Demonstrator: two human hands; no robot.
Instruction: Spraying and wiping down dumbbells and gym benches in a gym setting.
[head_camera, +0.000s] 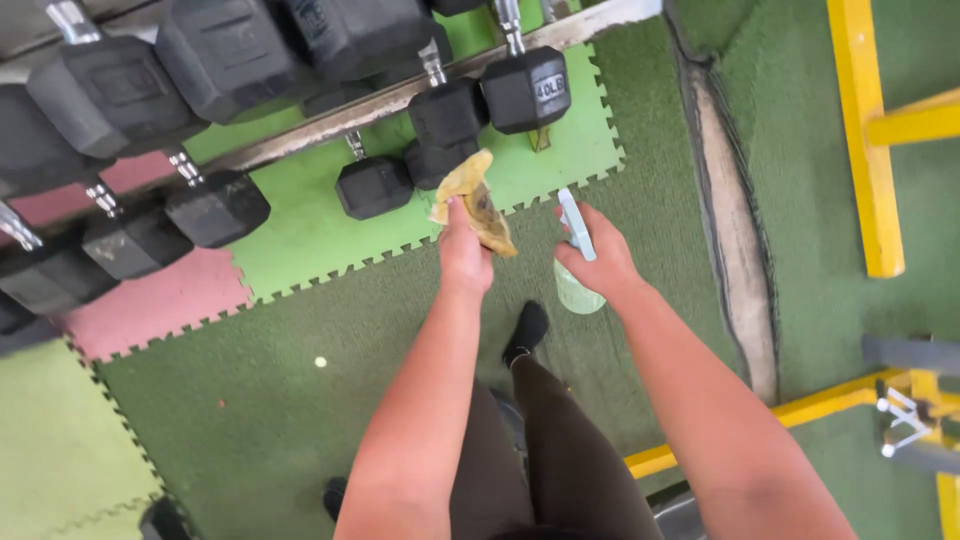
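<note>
Left hand (464, 252) fisted round yellow cloth (474, 200), fingers pressed together; cloth sticks up above knuckles. Right hand (600, 258) wraps neck of spray bottle (576, 270), fingers curled shut; pale green body hangs below palm. Both held over green turf (300, 400), near dumbbell rack (400, 95). Black dumbbell (372, 186) just beyond cloth, on foam mat (300, 230).

The right hand (598, 258) covers most of the spray bottle (577, 287) (only nozzle and base show). The rack (400, 95) and upper dumbbells (110, 95) run off the top edge. The yellow frame (868, 150) is cut off at right.
</note>
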